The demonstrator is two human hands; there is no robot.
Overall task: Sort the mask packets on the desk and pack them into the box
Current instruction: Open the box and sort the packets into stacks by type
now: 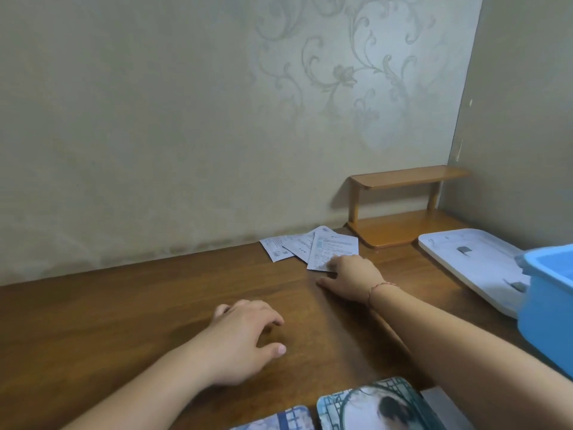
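Observation:
Several white mask packets (pixel 313 246) lie fanned and overlapping on the brown desk (pixel 155 305), near the wall. My right hand (pixel 350 277) reaches to them, its fingers lying flat on the near corner of the top packet. My left hand (pixel 245 336) hovers just over the desk closer to me, fingers loosely spread, holding nothing. A blue plastic box (pixel 545 299) stands at the right edge of the view, only partly in frame.
A white lid (pixel 471 262) lies flat beside the blue box. A small wooden shelf (pixel 403 206) stands in the back right corner. Two illustrated cards (pixel 366 408) lie at the desk's near edge. Papered walls close off the back and right.

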